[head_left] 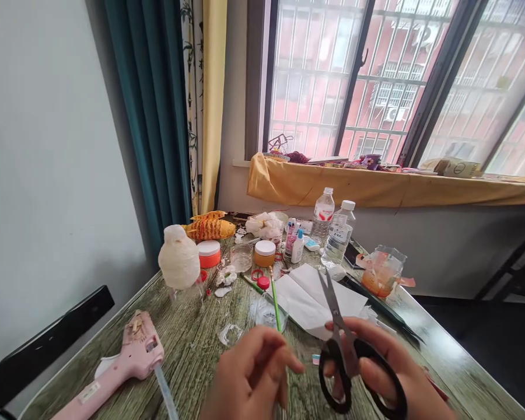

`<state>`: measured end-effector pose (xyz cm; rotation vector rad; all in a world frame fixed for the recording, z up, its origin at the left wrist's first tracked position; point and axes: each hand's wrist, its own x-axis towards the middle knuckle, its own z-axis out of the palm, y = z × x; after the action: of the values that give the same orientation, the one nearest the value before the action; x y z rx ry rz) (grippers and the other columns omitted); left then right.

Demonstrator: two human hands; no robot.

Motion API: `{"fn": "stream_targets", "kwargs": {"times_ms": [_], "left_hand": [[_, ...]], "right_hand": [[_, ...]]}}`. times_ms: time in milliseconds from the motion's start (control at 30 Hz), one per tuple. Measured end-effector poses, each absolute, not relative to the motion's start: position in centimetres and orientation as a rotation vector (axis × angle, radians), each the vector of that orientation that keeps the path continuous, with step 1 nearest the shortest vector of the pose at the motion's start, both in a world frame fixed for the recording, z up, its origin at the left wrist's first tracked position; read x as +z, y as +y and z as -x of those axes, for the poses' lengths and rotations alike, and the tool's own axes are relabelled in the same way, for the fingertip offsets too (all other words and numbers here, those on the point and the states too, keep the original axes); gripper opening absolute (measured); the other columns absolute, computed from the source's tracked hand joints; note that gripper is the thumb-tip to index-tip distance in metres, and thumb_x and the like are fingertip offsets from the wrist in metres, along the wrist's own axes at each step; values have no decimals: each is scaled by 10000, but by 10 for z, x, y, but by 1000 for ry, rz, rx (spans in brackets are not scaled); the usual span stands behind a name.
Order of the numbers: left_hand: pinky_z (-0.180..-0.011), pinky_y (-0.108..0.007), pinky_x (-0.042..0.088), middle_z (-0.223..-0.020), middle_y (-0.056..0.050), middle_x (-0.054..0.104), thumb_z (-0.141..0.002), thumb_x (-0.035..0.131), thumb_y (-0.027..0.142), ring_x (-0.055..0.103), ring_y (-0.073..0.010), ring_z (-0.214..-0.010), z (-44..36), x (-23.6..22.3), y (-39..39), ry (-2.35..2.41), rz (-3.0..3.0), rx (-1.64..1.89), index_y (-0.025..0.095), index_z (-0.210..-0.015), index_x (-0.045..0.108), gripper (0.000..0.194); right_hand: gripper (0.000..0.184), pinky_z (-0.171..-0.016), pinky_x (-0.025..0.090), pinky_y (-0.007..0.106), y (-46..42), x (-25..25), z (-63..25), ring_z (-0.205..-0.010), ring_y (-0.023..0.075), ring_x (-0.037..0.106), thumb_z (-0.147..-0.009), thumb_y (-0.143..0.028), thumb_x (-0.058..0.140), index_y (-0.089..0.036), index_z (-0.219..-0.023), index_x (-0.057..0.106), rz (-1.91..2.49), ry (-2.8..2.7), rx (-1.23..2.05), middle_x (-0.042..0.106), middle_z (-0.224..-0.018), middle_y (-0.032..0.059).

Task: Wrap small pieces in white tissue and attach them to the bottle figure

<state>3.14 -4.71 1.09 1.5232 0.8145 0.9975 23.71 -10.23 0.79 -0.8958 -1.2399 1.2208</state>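
Note:
My right hand (385,364) holds black-handled scissors (338,326). Their blades point up and away from me, slightly parted. My left hand (258,373) hovers to the left of them, a little blurred. Its fingers curl loosely, with gaps between them and nothing visible in them. Just beyond it, a green stick (275,300) crosses a clear round dish (265,315), its near part hidden by my fingers. White paper sheets (312,297) lie behind the scissors. A small pink and blue scrap (316,359) rests on the table between my hands.
At left lies a pink glue gun (133,356), with a pale-wrapped bottle shape (179,259) behind it. An orange fish figure (212,229), lidded jars (265,252), a glue bottle (297,248) and water bottles (339,233) stand farther back. A cut orange-bottomed container (380,274) sits at right.

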Motion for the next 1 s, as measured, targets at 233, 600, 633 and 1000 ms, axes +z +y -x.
{"fn": "stream_targets", "kwargs": {"times_ms": [233, 600, 633, 1000], "left_hand": [[-334, -196, 428, -613, -33, 736, -754, 678, 612, 553, -117, -374, -52, 44, -28, 721, -1332, 1145, 205, -806, 555, 428], [-391, -227, 492, -576, 5, 737, -846, 628, 506, 609, -130, -376, -58, 42, -32, 759, -1270, 1288, 217, -829, 489, 321], [-396, -225, 495, -575, 3, 739, -851, 627, 493, 611, -127, -376, -58, 42, -32, 761, -1268, 1293, 216, -806, 487, 313], [-438, -220, 482, -627, 4, 739, -890, 563, 542, 630, -121, -418, -63, 26, -34, 694, -1336, 1008, 224, -822, 468, 339]], "right_hand": [[477, -839, 521, 293, -94, -7, -246, -946, 231, 664, -662, -454, 905, -301, -1080, 735, 1102, -1229, 1025, 720, -971, 39], [538, -808, 469, 362, -108, -4, -246, -843, 252, 574, -783, -678, 676, -221, -1065, 640, 1384, -1550, 700, 623, -878, 47], [596, -806, 475, 359, -111, -1, -244, -857, 262, 574, -758, -751, 656, -224, -1038, 649, 1372, -1556, 678, 618, -900, 53], [680, -709, 480, 305, -109, 12, -230, -754, 247, 577, -725, -880, 543, -263, -963, 701, 1305, -1710, 562, 605, -828, 31]]}}
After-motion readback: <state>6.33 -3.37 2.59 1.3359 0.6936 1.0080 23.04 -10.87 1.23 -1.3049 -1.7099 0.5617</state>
